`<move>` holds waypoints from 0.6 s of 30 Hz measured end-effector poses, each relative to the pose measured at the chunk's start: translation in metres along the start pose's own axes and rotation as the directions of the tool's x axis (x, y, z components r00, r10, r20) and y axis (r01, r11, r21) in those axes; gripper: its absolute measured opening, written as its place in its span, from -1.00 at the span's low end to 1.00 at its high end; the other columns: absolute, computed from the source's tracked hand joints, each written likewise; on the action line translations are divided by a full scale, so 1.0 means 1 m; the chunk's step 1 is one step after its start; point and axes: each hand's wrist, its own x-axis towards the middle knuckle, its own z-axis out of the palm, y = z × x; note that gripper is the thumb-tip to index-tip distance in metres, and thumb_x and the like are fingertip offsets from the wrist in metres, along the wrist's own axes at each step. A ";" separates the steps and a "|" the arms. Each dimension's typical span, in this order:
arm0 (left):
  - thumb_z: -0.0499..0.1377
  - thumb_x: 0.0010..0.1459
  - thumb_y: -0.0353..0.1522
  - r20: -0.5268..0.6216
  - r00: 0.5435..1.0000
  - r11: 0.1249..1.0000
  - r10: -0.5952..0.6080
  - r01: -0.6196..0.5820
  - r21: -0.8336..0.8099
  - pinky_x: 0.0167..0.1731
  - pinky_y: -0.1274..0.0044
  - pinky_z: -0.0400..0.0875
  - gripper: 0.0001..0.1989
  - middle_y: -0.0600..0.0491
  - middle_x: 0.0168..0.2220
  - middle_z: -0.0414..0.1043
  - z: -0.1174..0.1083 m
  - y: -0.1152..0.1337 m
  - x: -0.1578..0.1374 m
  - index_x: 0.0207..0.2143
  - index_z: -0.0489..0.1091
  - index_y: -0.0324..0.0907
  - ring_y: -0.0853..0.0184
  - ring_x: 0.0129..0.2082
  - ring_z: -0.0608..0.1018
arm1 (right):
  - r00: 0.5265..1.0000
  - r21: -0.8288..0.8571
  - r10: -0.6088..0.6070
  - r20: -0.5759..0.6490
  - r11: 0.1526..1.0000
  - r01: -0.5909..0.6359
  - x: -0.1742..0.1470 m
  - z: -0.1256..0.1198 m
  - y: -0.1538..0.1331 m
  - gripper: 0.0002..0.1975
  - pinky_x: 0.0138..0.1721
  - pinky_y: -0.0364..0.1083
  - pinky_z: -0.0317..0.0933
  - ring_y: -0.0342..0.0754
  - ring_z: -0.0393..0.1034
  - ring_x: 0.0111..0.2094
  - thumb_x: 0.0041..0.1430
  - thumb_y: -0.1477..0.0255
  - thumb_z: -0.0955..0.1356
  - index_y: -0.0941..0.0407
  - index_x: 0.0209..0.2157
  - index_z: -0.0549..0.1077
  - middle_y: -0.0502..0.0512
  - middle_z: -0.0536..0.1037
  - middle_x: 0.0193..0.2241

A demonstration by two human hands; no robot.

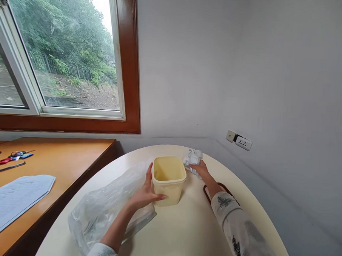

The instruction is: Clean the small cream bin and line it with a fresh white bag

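Note:
A pale yellow plastic bin (pixel 169 188) stands upright on the round cream table, its open top showing bare inner walls. My left hand (pixel 146 193) grips its left side, thumb across the front and fingers along the side. Behind and to the right of the bin lies a small crumpled white plastic bag (pixel 192 157). My right hand (pixel 201 169) reaches across to it with fingers closed on its near edge; the fingertips are partly hidden. Under my right forearm is a brown rounded frame (pixel 205 193). A large clear plastic bag (pixel 99 204) spreads flat left of the bin, partly behind my left arm.
To the left, a wooden desk (pixel 81 154) holds papers (pixel 14 200), scissors (pixel 2 161) and a thin dark rod (pixel 6 168). The round table's (pixel 200 235) far edge is close to the wall, where a power socket (pixel 243 143) is mounted.

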 end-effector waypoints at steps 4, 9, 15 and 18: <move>0.32 -0.20 -0.10 -0.030 1.000 0.998 -0.009 0.011 0.057 0.16 0.19 -0.03 0.21 -0.13 0.30 -0.35 -0.014 0.004 0.002 0.22 -0.57 0.10 0.07 0.27 -0.08 | 0.999 0.089 0.039 -0.015 0.995 -0.038 -0.008 -0.009 -0.005 -0.42 -0.23 -0.03 0.28 0.08 0.41 -0.19 -0.26 0.33 0.44 0.21 -0.12 0.35 0.27 0.49 -0.18; 0.32 -0.25 -0.05 -0.167 0.983 0.995 0.075 -0.063 0.075 0.15 0.13 -0.10 0.19 -0.15 0.29 -0.30 -0.030 0.029 0.005 0.23 -0.48 0.11 0.04 0.26 -0.08 | 0.999 0.167 -0.012 -0.035 0.986 0.018 -0.033 -0.037 -0.017 -0.47 -0.22 0.01 0.30 0.07 0.41 -0.21 -0.23 0.29 0.44 0.15 -0.15 0.34 0.18 0.50 -0.20; 0.17 0.01 -0.12 -0.465 0.883 0.998 0.066 -0.050 0.048 0.05 0.26 0.23 -0.52 -0.10 -0.07 0.36 -0.021 0.087 0.005 -0.06 0.27 -0.17 0.19 -0.02 0.42 | 0.984 0.186 -0.134 -0.118 0.970 0.155 -0.110 -0.077 -0.050 -0.45 -0.26 -0.03 0.31 0.04 0.37 -0.19 -0.18 0.26 0.43 0.06 -0.09 0.28 0.13 0.44 -0.15; 0.15 0.02 -0.10 -0.430 0.903 1.000 0.028 -0.022 0.018 -0.04 0.27 0.33 -0.56 -0.05 -0.24 0.44 -0.003 0.110 0.003 -0.15 0.32 -0.23 0.21 -0.18 0.51 | 0.960 0.123 -0.263 -0.095 0.954 0.274 -0.157 -0.085 -0.071 -0.46 -0.35 -0.08 0.32 0.01 0.36 -0.25 -0.14 0.29 0.42 0.05 -0.08 0.24 0.11 0.45 -0.22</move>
